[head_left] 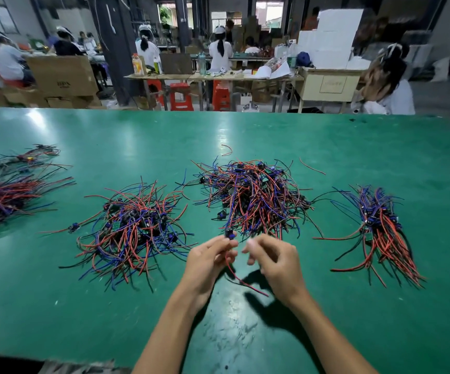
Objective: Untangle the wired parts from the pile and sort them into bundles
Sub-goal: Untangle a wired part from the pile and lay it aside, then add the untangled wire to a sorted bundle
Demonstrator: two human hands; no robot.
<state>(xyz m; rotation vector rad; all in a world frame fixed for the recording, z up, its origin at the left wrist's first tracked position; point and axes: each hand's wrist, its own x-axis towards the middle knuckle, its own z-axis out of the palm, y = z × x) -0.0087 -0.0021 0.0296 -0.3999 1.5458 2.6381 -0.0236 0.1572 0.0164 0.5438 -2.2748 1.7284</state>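
Blurring right hand (275, 261) beside wired part (230, 235)

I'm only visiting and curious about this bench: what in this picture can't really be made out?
- Right hand: motion-blurred in the head view, grip unclear.
- Wired part in the left hand: too small for detail.
- Far-left bundle: cut off by the frame's edge.
- Middle pile: tangled wires hide the parts underneath.

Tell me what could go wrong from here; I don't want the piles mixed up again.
The wired part pinched in the left hand looks still threaded into the middle pile, so pulling may drag neighbours along. That grip is fingertip-only and could slip. The right hand is blurred and holds nothing visible, so nothing steadies the pile.
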